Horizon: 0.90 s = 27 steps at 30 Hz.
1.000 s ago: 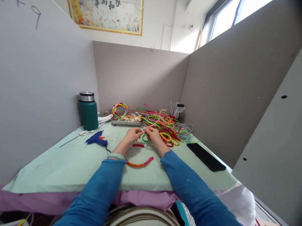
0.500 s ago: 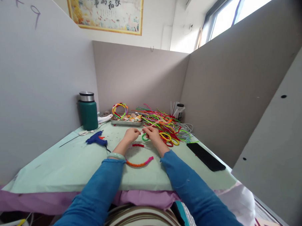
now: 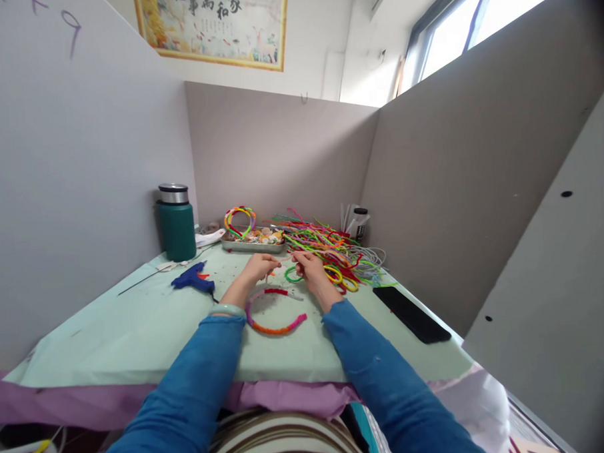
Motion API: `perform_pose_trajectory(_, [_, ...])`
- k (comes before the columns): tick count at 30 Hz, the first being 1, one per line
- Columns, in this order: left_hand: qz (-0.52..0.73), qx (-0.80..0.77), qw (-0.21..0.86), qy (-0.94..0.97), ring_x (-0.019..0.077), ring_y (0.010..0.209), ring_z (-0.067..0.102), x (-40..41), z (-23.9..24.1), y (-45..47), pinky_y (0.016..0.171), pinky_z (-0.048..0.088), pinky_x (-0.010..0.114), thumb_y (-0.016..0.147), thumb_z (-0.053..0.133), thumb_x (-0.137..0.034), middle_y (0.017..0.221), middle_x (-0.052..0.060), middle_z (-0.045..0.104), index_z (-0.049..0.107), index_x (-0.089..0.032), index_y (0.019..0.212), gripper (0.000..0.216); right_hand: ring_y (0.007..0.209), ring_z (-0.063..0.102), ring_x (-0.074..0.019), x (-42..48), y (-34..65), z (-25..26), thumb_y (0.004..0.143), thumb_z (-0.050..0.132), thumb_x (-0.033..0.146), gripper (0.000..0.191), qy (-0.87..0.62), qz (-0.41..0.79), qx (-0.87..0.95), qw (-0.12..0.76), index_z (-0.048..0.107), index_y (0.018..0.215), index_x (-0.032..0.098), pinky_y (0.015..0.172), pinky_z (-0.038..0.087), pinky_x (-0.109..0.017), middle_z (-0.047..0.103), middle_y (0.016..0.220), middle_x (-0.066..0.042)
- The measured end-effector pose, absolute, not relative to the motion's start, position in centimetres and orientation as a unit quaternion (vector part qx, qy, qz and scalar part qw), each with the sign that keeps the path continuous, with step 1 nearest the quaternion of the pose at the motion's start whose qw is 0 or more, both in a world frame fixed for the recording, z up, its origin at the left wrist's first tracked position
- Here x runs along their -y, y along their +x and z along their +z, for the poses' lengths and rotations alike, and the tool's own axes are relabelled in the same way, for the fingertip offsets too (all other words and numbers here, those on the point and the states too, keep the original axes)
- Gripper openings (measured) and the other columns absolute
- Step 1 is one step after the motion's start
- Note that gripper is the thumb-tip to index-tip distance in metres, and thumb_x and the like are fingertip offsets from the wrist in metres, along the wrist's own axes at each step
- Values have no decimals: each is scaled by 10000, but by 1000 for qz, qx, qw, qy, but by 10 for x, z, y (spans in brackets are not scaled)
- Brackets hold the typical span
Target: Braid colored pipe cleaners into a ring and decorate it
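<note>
A thin pale pink pipe cleaner (image 3: 286,258) stretches between my hands above the table. My left hand (image 3: 260,266) pinches one part of it, and a short end hangs below the fingers. Further right, my right hand (image 3: 310,266) grips it with curled fingers. Below them lies a C-shaped headband (image 3: 275,332), wrapped in red, pink, purple, orange and magenta fuzzy sections, with a bare grey end at its upper right. Beside my right hand is a green pipe cleaner loop (image 3: 290,276).
A blue glue gun (image 3: 190,278) and a green bottle (image 3: 177,230) stand left. Behind are a metal tray (image 3: 255,248) of small pieces, colourful hoops (image 3: 254,217) and a pipe cleaner pile (image 3: 322,237). Yellow loops (image 3: 352,282) and a black phone-like slab (image 3: 413,315) lie right.
My hands have moved slightly apart, the left one leftward and the right one rightward. More of the headband's upper left side now shows.
</note>
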<state>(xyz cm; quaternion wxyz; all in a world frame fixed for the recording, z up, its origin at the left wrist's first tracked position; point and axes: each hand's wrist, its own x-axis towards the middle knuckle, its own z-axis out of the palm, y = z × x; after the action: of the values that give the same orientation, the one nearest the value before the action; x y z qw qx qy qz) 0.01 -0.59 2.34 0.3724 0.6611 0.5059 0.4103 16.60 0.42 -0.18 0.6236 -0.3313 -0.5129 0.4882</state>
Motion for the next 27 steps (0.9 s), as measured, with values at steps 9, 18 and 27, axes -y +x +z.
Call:
perform_pose_trajectory(9, [385,-495,163,761,147,660,566,-2,12,3,578,372,221,756,541,-383,759,53,701,725,-160,846,303,432,396,-56,1,158,-3,607,696,497,366,-330,499,550,583,627,699,150,393,261,-198,614,648,-21])
perform_pose_trajectory(18, [374,-504,152,764,121,534,469,3,16,8,528,298,225,781,503,-309,572,9,602,701,-155,788,251,442,414,-58,-4,162,-5,579,724,461,358,-354,511,493,609,583,706,157,392,269,-191,600,648,-3])
perform_pose_trajectory(27, [360,-503,123,776,138,614,494,3,16,10,569,311,222,814,447,-267,671,32,633,699,-161,815,273,406,405,-57,-5,158,-8,631,684,454,317,-358,473,540,597,585,640,153,387,262,-204,591,603,-6])
